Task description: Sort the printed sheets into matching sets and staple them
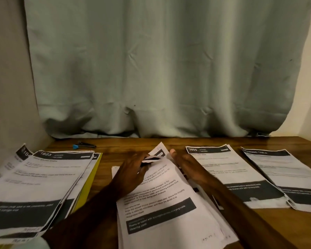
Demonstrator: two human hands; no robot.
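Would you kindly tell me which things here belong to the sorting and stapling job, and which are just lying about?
Job: middle stack, at the left hand and right hand; 1623 stack; 3800 stack; far-right stack; blue-tipped tool, possibly the stapler.
Lying about: yellow folder under the 1623 stack; curtain.

This is probably a room in a home, used as a makeshift paperwork spot rather than a proper office. A dark wooden tabletop (pixel 126 150) sits against a plain beige wall (pixel 7 87), and a pale green curtain (pixel 160 69) hangs in folds down to its back edge. Piles of printed sheets (pixel 43 177) and a yellow folder (pixel 90 180) lie on it under dim, warm light.
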